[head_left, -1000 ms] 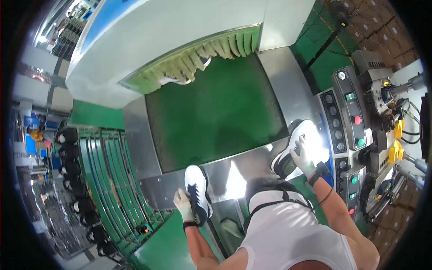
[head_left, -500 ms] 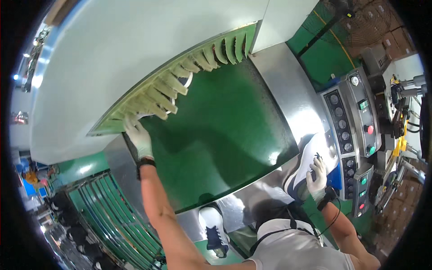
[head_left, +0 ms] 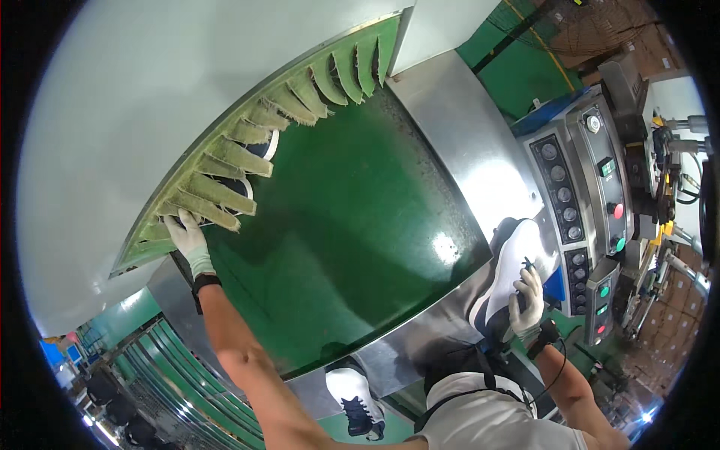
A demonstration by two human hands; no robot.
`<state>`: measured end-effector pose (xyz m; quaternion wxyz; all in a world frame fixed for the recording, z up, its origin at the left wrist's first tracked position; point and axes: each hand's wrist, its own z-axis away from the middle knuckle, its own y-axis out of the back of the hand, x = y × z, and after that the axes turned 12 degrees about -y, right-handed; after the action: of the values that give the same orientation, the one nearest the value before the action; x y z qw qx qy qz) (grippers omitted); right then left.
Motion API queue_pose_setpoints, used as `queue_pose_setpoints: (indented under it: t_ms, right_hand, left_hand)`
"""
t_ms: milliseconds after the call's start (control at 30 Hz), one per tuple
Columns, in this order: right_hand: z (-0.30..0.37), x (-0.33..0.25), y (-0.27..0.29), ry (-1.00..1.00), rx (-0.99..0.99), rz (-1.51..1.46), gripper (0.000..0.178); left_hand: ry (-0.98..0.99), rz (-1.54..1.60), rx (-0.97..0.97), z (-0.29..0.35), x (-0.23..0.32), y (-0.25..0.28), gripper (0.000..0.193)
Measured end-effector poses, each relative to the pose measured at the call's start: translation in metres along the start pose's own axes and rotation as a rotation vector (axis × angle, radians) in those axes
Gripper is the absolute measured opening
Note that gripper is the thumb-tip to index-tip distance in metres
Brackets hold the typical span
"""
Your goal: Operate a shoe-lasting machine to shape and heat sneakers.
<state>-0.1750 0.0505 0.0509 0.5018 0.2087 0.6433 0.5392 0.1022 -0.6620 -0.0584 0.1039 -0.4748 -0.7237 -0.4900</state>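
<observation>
My gloved left hand (head_left: 190, 244) reaches to the left end of a fringe of green flaps (head_left: 289, 103). Its fingers curl round something dark at the lowest flaps, too hidden to make out. Two dark shoes with white soles, a nearer shoe (head_left: 244, 185) and a farther shoe (head_left: 262, 147), show between the flaps. At the right, my gloved right hand (head_left: 529, 303) has its fingers bent against the laces of a white sneaker (head_left: 511, 262) with a dark collar, gripping it. Another white sneaker (head_left: 351, 388) with dark laces sits at the near edge, left of my body.
A green belt (head_left: 352, 225) runs under the flaps of a pale machine housing (head_left: 165, 82), with a steel border (head_left: 469, 127). Control panels (head_left: 604, 169) with dials and coloured buttons stand to the right. A metal roller rack (head_left: 184, 382) lies at lower left.
The whole view has shifted, and the flaps sit farther left in it. My left hand has stayed at the flaps' left end. My right hand remains at the white sneaker.
</observation>
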Motion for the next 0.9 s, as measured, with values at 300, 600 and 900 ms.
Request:
queue_pose_setpoints:
  t_ms: [300,600,900]
  right_hand:
    - [0.0,0.0,0.0,0.045,0.085,-0.091,0.032]
    - [0.003,0.006,-0.001,0.039,0.115,-0.08,0.029]
    - [0.004,0.0,0.002,0.009,0.114,-0.095,0.026]
  left_hand:
    - [-0.048,-0.291,0.037,0.012,0.036,0.017,0.048]
    - [0.023,-0.071,-0.098,0.099,0.146,0.026,0.047]
    - [-0.247,-0.333,0.022,0.198,0.132,0.02,0.036]
